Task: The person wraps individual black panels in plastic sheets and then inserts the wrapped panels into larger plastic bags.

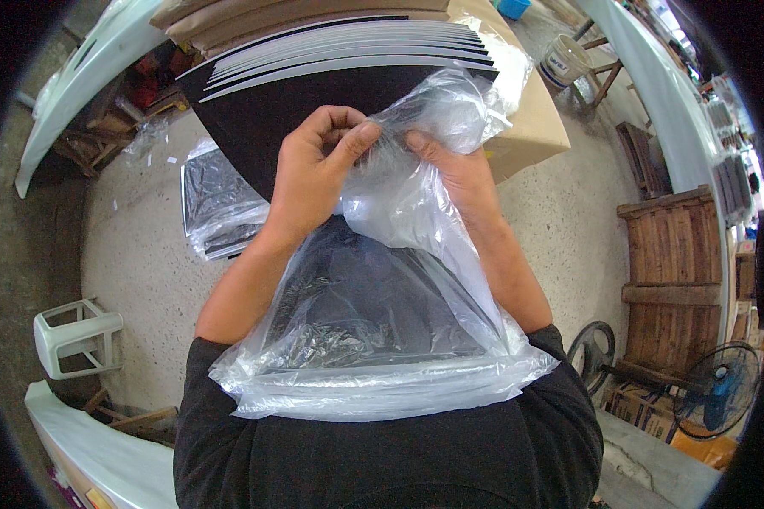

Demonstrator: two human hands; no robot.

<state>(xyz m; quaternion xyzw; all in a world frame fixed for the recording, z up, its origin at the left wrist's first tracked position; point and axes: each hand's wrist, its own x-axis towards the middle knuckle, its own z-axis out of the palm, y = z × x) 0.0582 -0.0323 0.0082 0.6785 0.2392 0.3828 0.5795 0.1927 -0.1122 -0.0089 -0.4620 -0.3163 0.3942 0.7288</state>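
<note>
A clear plastic bag (407,212) with dark flat sheets (356,280) inside stretches from my chest up to my hands. My left hand (310,174) pinches the bag's gathered upper end between thumb and curled fingers. Opposite it, my right hand (463,174) grips the same bunched plastic, its thumb on top and its other fingers mostly hidden. Crumpled film billows beyond both hands. Just past them lies a fanned stack of black sheets (272,114) with pale edges, partly covered by the bag and my left hand.
A cardboard box (530,127) stands under the stack's right side. Another plastic-wrapped dark pack (221,199) lies lower, to the left. Around me are a white stool (76,339), a wooden pallet (675,280), a fan (717,390) and a white bucket (566,61).
</note>
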